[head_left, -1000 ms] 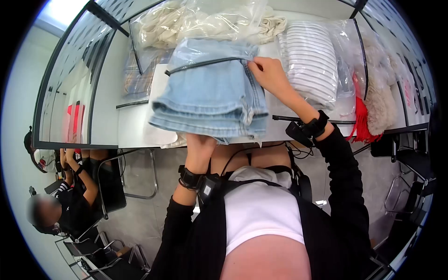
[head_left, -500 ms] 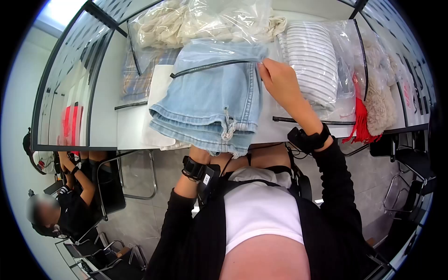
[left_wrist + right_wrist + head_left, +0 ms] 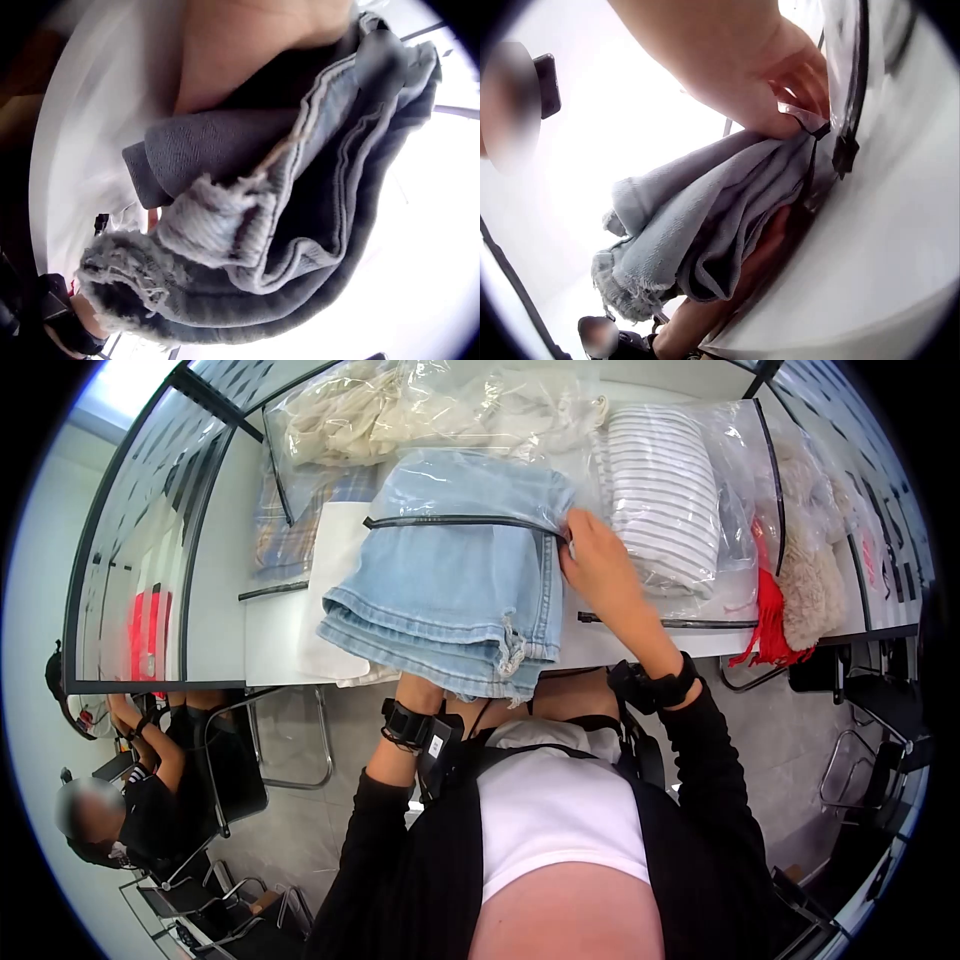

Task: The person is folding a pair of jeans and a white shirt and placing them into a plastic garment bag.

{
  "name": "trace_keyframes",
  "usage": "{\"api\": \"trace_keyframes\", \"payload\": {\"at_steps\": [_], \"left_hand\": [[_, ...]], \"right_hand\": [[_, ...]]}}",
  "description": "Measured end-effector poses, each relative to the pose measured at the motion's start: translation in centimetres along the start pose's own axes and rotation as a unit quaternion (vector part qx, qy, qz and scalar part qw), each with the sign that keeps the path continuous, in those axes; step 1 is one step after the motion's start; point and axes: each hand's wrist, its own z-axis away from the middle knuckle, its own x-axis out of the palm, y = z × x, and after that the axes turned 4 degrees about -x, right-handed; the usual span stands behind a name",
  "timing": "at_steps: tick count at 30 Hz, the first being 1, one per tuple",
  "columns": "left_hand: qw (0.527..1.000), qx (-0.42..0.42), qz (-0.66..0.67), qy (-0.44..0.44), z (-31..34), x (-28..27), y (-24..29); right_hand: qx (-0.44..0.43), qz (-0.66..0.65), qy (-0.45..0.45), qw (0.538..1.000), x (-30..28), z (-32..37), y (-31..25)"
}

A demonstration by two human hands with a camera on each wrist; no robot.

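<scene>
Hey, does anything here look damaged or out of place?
Two things. The folded denim has a frayed patch at its near hem, ragged against the neat stitching, though that may be its style. Toward the right, a red fringe droops over the front edge of the table instead of lying flat.

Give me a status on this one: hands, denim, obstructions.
Right hand pinching clear bag near black strip. Left hand beneath folded denim. Denim partly bagged, frayed hem outside. Nothing plainly blocking.
</scene>
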Motion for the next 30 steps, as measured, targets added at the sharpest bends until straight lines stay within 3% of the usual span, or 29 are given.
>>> {"api": "trace_keyframes", "payload": {"at_steps": [5, 10, 11, 14, 18, 20, 24, 27, 30], "left_hand": [[1.000, -0.015, 0.009, -0.026, 0.7, 0.4, -0.5], [0.994, -0.030, 0.091, -0.052, -0.4, -1.7, 1.2], [0.999, 0.006, 0.033, -0.027, -0.7, -1.3, 1.1], [0.997, 0.065, 0.036, 0.027, -1.9, -1.9, 1.5], [0.977, 0.151, -0.123, 0.088, -2.4, 0.0, -1.1], [0.979, 0.126, -0.141, 0.073, -2.7, 0.3, -1.2], [0.982, 0.095, -0.162, 0.035, -2.2, 4.6, -4.3], [0.983, 0.077, -0.165, 0.018, -1.7, 5.8, -5.1], [0.985, 0.081, -0.150, 0.020, -2.0, 4.3, -3.3]], "right_hand": [[0.123, 0.048, -0.134, 0.982, 0.9, 1.1, -0.1], [0.046, 0.051, -0.082, 0.994, 1.4, 1.9, -1.1], [0.026, 0.047, -0.069, 0.996, 1.3, 2.1, -1.3], [-0.017, 0.009, -0.057, 0.998, 0.6, 2.0, -2.1], [-0.059, 0.039, -0.068, 0.995, 0.8, 2.5, -2.4], [-0.074, 0.039, -0.058, 0.995, 1.7, 3.0, -2.2], [-0.053, 0.050, -0.087, 0.994, 1.2, 3.8, -2.8], [0.016, 0.095, -0.123, 0.988, -0.8, 3.5, -3.3], [0.071, 0.124, 0.013, 0.990, -2.4, 1.9, -3.6]]}}
